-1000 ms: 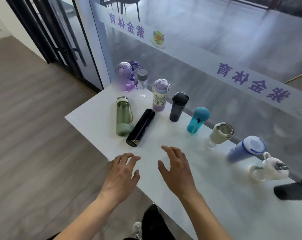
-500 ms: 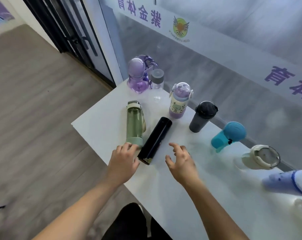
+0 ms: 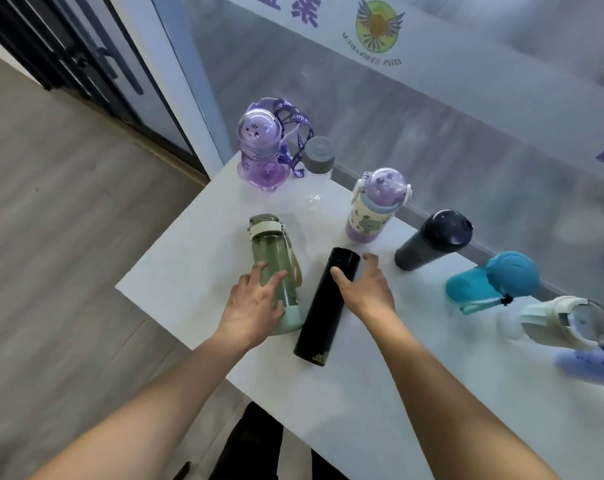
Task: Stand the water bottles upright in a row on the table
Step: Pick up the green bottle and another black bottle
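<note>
Two bottles lie on their sides on the white table (image 3: 189, 271): a translucent green bottle (image 3: 269, 251) with a cream lid and strap, and a slim black flask (image 3: 319, 317) right of it. My left hand (image 3: 255, 306) rests on the lower half of the green bottle, fingers spread over it. My right hand (image 3: 366, 289) hovers spread beside the flask's upper end, with the thumb touching the flask and the fingers to its right. Neither bottle is lifted.
A row of bottles stands along the glass wall: purple bear bottle (image 3: 260, 147), clear bottle with grey cap (image 3: 318, 161), purple-lidded kids' bottle (image 3: 373, 209), dark grey tumbler (image 3: 432, 244), blue bottle (image 3: 490, 282), cream mug (image 3: 567, 323), lavender bottle (image 3: 591, 362). The table's left edge drops to wooden floor.
Both hands moved forward across the table. The left hand has come down onto the green bottle, and the right hand has reached the black flask's upper end. The view shifted closer.
</note>
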A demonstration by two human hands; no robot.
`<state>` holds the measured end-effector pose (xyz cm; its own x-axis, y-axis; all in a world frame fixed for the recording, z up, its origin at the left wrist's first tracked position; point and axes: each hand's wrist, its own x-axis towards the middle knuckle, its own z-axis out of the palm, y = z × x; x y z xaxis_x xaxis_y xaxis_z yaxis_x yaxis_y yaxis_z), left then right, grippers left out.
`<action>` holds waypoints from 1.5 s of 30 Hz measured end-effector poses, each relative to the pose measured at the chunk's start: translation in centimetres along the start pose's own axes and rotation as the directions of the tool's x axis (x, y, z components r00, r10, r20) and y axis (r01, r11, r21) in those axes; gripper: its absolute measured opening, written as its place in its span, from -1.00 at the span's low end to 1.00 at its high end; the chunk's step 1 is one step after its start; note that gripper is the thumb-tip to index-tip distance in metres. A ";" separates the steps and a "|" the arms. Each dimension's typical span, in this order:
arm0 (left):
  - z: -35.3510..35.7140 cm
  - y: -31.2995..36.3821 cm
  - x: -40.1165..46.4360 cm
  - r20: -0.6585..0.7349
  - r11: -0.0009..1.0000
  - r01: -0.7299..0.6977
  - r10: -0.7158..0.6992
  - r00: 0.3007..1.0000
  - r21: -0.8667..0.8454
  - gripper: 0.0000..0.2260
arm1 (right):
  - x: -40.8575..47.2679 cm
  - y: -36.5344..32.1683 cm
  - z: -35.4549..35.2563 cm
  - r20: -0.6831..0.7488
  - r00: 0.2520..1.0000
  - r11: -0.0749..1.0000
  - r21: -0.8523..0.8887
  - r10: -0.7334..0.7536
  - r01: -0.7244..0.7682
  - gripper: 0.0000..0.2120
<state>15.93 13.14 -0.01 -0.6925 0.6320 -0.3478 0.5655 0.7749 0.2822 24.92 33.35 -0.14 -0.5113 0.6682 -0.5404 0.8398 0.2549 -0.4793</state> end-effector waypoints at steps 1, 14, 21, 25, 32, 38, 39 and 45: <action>0.0 -0.2 0.3 -0.003 1.000 -0.015 0.015 1.000 -0.011 -0.50 | 0.8 -0.7 0.4 -0.008 1.000 1.000 0.014 0.027 -0.027 -0.23; -5.0 -1.7 9.4 0.006 0.949 0.206 -0.211 0.977 -0.237 -0.16 | -0.7 -2.0 -0.8 -0.105 0.990 0.954 0.293 0.091 -0.057 -0.33; -5.7 0.0 14.3 0.121 0.924 0.315 -0.294 0.948 -0.218 -0.15 | -6.5 -2.0 -4.6 -0.302 0.944 0.936 0.277 -0.131 0.218 -0.35; -4.7 -0.4 14.7 0.199 0.880 0.423 -0.385 0.901 -0.214 -0.18 | -8.3 -1.2 -5.2 -0.380 0.915 0.935 0.255 -0.138 0.247 -0.32; -4.3 -1.7 13.7 0.188 0.779 0.497 -0.461 0.867 -0.382 -0.32 | -10.8 1.1 -4.4 -0.493 0.857 0.940 0.197 -0.149 0.277 -0.32; -6.0 -0.5 10.3 0.084 0.784 0.209 -0.197 0.977 -0.585 -0.38 | -11.7 2.0 -2.7 -0.543 0.831 0.938 0.215 -0.118 0.273 -0.33; -6.3 0.0 9.3 0.061 0.779 0.156 -0.149 0.987 -0.607 -0.39 | -11.9 2.1 -2.4 -0.547 0.830 0.938 0.219 -0.110 0.268 -0.33; -7.1 3.3 2.2 -0.085 0.767 -0.112 0.075 0.994 -0.632 -0.33 | -12.4 2.4 -2.0 -0.547 0.832 0.935 0.243 -0.088 0.259 -0.33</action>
<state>13.07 17.07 6.49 -0.6838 0.6859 -0.2488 0.2276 0.5245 0.8205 33.65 27.08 6.84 -0.3998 0.9162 -0.0288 0.6083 0.2417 -0.7560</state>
